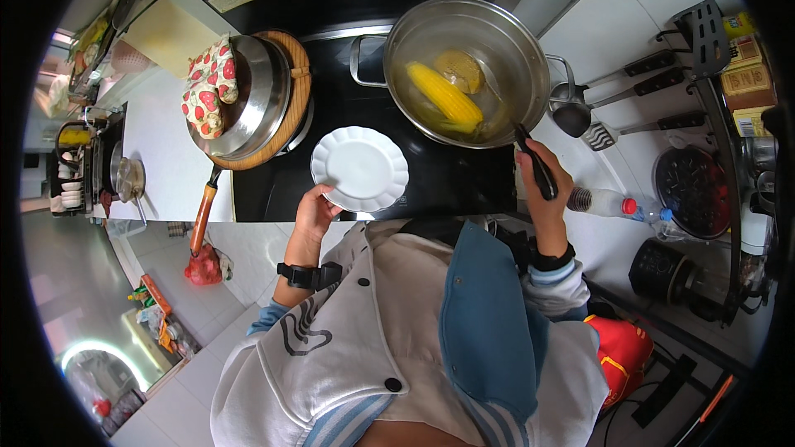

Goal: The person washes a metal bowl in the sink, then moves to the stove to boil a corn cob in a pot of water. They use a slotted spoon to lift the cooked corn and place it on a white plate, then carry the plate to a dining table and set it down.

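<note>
My left hand (315, 213) pinches the near left rim of a white scalloped plate (360, 167) held over the black stovetop. In my right hand (545, 177) is the black handle of a skimmer or strainer (459, 71), whose head lies in the water of a large steel pot (540, 96). An ear of yellow corn (444, 94) lies in the water beside that head. The utensil's shaft is partly hidden under the water. To the left, a steel lid (264, 99) rests in a wooden-rimmed pan with a wooden handle, and a strawberry-patterned mitt (211, 90) is on it.
Spatulas and ladles (574, 117) hang on the right wall by the pot. Plastic bottles (599, 202) and a black appliance (659, 270) stand at the right. The pan's wooden handle (201, 217) juts past the counter edge at the left. The pot's two side handles stick out.
</note>
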Motion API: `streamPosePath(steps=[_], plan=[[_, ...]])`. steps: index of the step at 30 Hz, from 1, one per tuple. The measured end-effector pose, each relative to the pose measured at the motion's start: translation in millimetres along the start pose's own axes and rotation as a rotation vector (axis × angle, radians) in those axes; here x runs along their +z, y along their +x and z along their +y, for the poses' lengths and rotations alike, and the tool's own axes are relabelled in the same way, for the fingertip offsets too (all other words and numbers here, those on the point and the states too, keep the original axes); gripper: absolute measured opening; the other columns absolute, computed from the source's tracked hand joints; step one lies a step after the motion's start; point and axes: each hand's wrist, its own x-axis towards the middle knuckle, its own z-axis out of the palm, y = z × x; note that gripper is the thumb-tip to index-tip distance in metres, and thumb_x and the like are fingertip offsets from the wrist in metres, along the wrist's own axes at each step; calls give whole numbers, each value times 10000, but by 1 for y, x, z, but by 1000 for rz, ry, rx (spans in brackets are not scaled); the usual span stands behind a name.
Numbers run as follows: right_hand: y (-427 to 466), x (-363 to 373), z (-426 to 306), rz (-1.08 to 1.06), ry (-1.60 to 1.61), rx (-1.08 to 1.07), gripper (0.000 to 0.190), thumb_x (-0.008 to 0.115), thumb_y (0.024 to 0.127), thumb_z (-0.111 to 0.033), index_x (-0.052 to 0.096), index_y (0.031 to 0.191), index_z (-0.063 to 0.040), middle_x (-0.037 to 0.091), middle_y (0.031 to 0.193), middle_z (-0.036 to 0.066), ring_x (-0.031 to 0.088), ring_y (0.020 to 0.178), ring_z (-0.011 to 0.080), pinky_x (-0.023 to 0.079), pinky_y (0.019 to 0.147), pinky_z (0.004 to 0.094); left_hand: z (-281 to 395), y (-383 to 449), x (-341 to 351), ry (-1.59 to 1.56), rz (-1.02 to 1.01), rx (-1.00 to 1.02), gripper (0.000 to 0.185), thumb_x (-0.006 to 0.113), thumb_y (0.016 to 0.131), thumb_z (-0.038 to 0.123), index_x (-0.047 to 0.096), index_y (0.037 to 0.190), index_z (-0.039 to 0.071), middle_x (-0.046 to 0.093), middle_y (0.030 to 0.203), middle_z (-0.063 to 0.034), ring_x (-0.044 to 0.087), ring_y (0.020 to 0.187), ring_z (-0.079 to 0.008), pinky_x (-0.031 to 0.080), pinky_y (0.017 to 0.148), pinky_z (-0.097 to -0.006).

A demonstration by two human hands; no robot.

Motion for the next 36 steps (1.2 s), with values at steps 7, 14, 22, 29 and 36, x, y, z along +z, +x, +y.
streamPosePath(steps=[7, 14, 22, 29, 36], plan=[[12, 24, 9, -36, -23, -144, 260, 727, 823, -17, 660, 1074, -17, 697, 863, 148, 685, 717, 229, 522, 644, 282, -1, 0, 0, -16, -16, 6, 278, 552, 829, 129, 573, 1049, -40, 658, 955, -117, 676, 790, -209, 603, 682, -312], [22, 7, 3, 7, -224, -232, 298, 735, 790, 11, 662, 1077, -21, 646, 761, 151, 643, 636, 281, 508, 592, 310, -2, 0, -11, -14, -3, 6, 282, 549, 831, 133, 571, 1056, -35, 654, 951, -111, 671, 787, -203, 602, 687, -312], [14, -17, -17, 45, -270, -304, 282, 732, 771, 37, 661, 1043, 45, 672, 795, 178, 672, 663, 271, 528, 619, 307, -2, 4, -11, -30, 3, 5, 257, 550, 833, 129, 579, 1035, -27, 650, 943, -107, 664, 785, -196, 597, 661, -305], [7, -4, -17, -102, -163, -289, 302, 740, 769, 18, 656, 1058, 6, 663, 761, 150, 659, 632, 272, 521, 594, 304, 0, 4, -3, -28, 28, 11, 231, 556, 831, 129, 581, 1007, -19, 647, 930, -102, 659, 776, -194, 598, 663, -310], [22, 0, -9, -151, -133, -275, 259, 722, 804, -8, 656, 1055, -5, 679, 783, 154, 680, 638, 262, 511, 583, 280, 1, 6, -12, -26, -1, 0, 214, 572, 826, 132, 580, 988, -7, 639, 914, -93, 658, 774, -192, 597, 652, -306]])
